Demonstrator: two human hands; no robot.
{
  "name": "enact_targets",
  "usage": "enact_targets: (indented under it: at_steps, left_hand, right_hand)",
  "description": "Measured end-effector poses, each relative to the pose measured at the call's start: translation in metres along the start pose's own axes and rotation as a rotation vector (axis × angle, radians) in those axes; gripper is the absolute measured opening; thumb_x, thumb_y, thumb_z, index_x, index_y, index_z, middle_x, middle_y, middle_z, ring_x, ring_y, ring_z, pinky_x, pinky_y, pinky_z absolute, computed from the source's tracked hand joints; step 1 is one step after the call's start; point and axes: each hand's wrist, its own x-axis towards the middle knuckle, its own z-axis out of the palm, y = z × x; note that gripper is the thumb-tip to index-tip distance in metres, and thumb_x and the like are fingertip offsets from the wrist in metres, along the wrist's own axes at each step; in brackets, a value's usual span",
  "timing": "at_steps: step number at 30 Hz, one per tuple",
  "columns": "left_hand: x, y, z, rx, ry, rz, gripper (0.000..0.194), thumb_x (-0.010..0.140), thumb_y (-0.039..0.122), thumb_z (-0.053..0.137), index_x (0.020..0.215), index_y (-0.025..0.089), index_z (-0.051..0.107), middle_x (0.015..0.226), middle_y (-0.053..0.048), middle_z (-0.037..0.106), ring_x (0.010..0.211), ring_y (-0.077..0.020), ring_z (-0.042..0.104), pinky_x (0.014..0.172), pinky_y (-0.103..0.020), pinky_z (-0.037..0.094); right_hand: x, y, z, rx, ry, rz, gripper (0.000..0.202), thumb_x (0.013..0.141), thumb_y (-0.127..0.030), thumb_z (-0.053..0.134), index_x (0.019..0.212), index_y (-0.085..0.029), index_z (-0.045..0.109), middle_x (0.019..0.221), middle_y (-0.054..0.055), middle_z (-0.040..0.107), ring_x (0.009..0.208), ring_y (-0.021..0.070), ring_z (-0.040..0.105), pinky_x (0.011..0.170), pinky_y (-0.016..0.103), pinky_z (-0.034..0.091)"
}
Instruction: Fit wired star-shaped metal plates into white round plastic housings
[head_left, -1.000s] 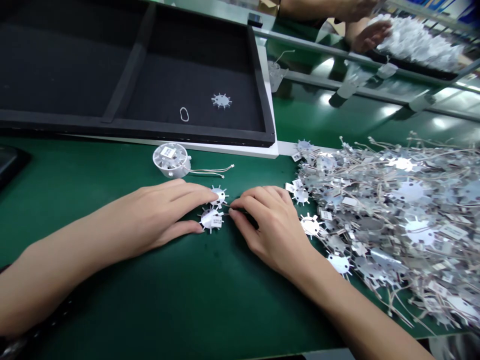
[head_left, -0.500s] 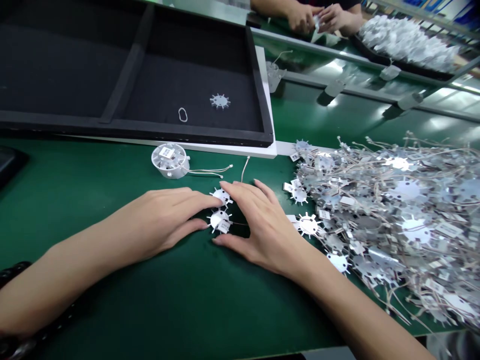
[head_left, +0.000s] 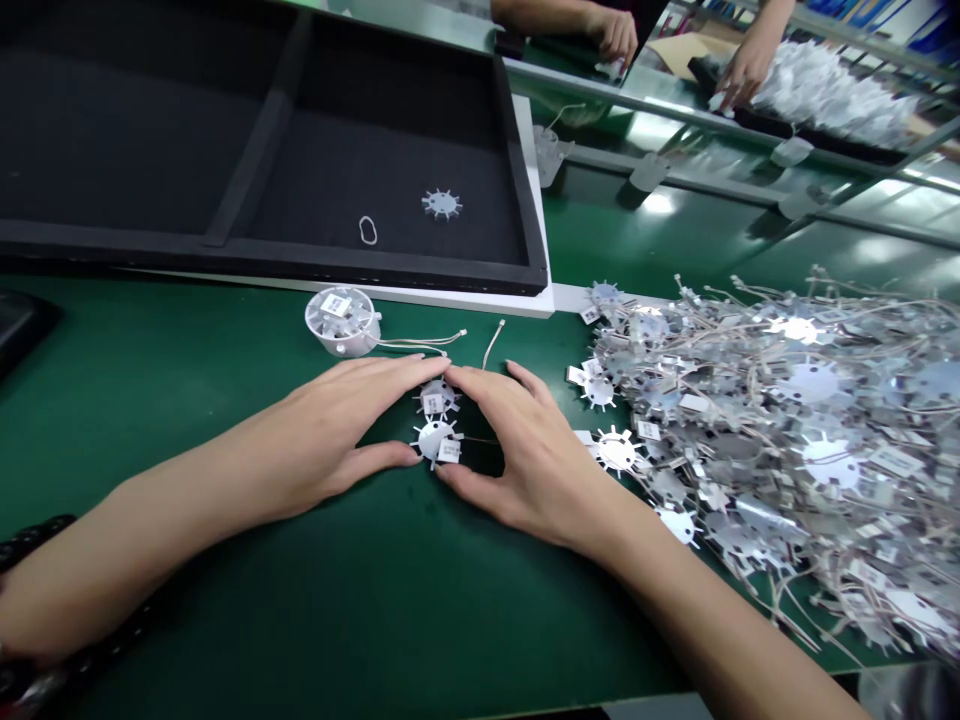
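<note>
Two hands lie flat on the green worktop [head_left: 300, 600], fingers spread, grasping nothing: the left hand [head_left: 330, 430] and right hand [head_left: 525, 450] close around two toothed discs [head_left: 436, 420], fingertips touching them. A white round housing [head_left: 341, 320] sits just behind; a disc pile [head_left: 787, 430] lies right, a black tray [head_left: 262, 150] beyond.

A black tray [head_left: 536, 240] holds one spoked disc [head_left: 442, 204] and a white loop [head_left: 367, 230] — a co-worker's hand [head_left: 739, 70] beyond.
</note>
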Motion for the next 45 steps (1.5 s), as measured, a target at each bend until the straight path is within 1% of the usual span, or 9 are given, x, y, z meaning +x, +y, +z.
enact_targets:
  at_steps: [5, 10, 16, 25, 30, 34, 37, 41, 45]
  left_hand:
    - [0.001, 0.002, 0.000, 0.027, 0.008, -0.006, 0.055, 0.111, 0.052, 0.053, 0.161, 0.028, 0.043, 0.151, -0.012, 0.065, 0.139, -0.0337, 0.063, 0.119, -0.054, 0.051]
    - [0.001, 0.008, 0.000, 0.043, 0.051, -0.051, 0.047, 0.113, 0.054, 0.047, 0.155, 0.032, 0.050, 0.140, -0.010, 0.070, 0.128, -0.0331, 0.068, 0.109, -0.051, 0.056]
    - [0.002, 0.011, 0.001, 0.040, 0.058, -0.025, 0.039, 0.113, 0.041, 0.050, 0.151, 0.032, 0.048, 0.123, -0.005, 0.074, 0.116, -0.0292, 0.071, 0.106, -0.049, 0.055]
    - [0.002, 0.011, -0.002, 0.016, 0.010, 0.050, 0.049, 0.113, 0.038, 0.053, 0.160, 0.036, 0.041, 0.121, 0.001, 0.081, 0.124, -0.0287, 0.068, 0.114, -0.050, 0.051]
    - [0.005, 0.024, -0.001, 0.042, 0.038, 0.145, 0.031, 0.116, 0.032, 0.045, 0.146, 0.027, 0.052, 0.120, 0.000, 0.082, 0.119, -0.0247, 0.072, 0.113, -0.045, 0.052]
    - [0.007, 0.026, -0.002, 0.088, 0.070, 0.172, 0.026, 0.116, 0.031, 0.044, 0.135, 0.022, 0.058, 0.120, -0.004, 0.079, 0.108, -0.0240, 0.075, 0.107, -0.044, 0.055]
    - [0.008, 0.023, -0.004, 0.079, 0.096, 0.110, 0.031, 0.113, 0.036, 0.051, 0.139, 0.021, 0.058, 0.122, -0.007, 0.077, 0.112, -0.0268, 0.073, 0.100, -0.043, 0.059]
    - [0.005, 0.020, -0.002, 0.108, 0.095, 0.101, 0.041, 0.112, 0.040, 0.053, 0.147, 0.018, 0.055, 0.141, -0.012, 0.071, 0.134, -0.0314, 0.066, 0.113, -0.048, 0.056]
    - [0.002, 0.017, 0.003, 0.174, 0.036, 0.101, 0.052, 0.113, 0.046, 0.049, 0.157, 0.017, 0.048, 0.153, -0.016, 0.065, 0.146, -0.0366, 0.059, 0.114, -0.055, 0.057]
  right_hand:
    - [0.001, 0.000, -0.001, -0.021, 0.008, -0.002, 0.067, 0.100, -0.030, 0.072, 0.159, -0.021, 0.043, 0.156, 0.016, 0.064, 0.151, 0.0299, 0.055, 0.132, 0.065, 0.031]
    - [0.001, 0.001, 0.000, -0.035, 0.008, -0.004, 0.067, 0.101, -0.036, 0.075, 0.158, -0.021, 0.044, 0.154, 0.016, 0.065, 0.149, 0.0294, 0.057, 0.132, 0.064, 0.031]
    - [0.000, 0.002, 0.004, -0.040, 0.020, -0.023, 0.069, 0.098, -0.039, 0.079, 0.155, -0.017, 0.046, 0.152, 0.017, 0.066, 0.148, 0.0298, 0.057, 0.131, 0.064, 0.032]
    - [0.001, 0.001, 0.003, -0.020, 0.025, -0.019, 0.059, 0.099, -0.036, 0.077, 0.149, -0.018, 0.051, 0.148, 0.015, 0.069, 0.144, 0.0289, 0.061, 0.131, 0.063, 0.031]
    - [0.002, 0.001, 0.006, -0.018, 0.043, -0.022, 0.053, 0.100, -0.033, 0.074, 0.146, -0.015, 0.054, 0.143, 0.015, 0.072, 0.141, 0.0295, 0.063, 0.130, 0.063, 0.033]
    - [0.002, 0.003, -0.003, -0.002, 0.003, -0.032, 0.073, 0.098, -0.049, 0.078, 0.154, -0.014, 0.047, 0.150, 0.017, 0.067, 0.148, 0.0315, 0.057, 0.132, 0.065, 0.029]
    - [-0.001, 0.008, -0.020, -0.033, -0.059, -0.071, 0.089, 0.094, -0.052, 0.082, 0.161, -0.014, 0.039, 0.163, 0.018, 0.056, 0.159, 0.0328, 0.044, 0.134, 0.064, 0.026]
    - [-0.006, 0.017, -0.040, -0.107, -0.143, -0.068, 0.097, 0.092, -0.039, 0.083, 0.169, -0.016, 0.028, 0.174, 0.018, 0.041, 0.166, 0.0330, 0.030, 0.135, 0.060, 0.027]
    - [-0.005, 0.019, -0.041, -0.165, -0.176, -0.039, 0.099, 0.090, -0.035, 0.085, 0.169, -0.016, 0.029, 0.174, 0.020, 0.041, 0.166, 0.0346, 0.030, 0.136, 0.060, 0.026]
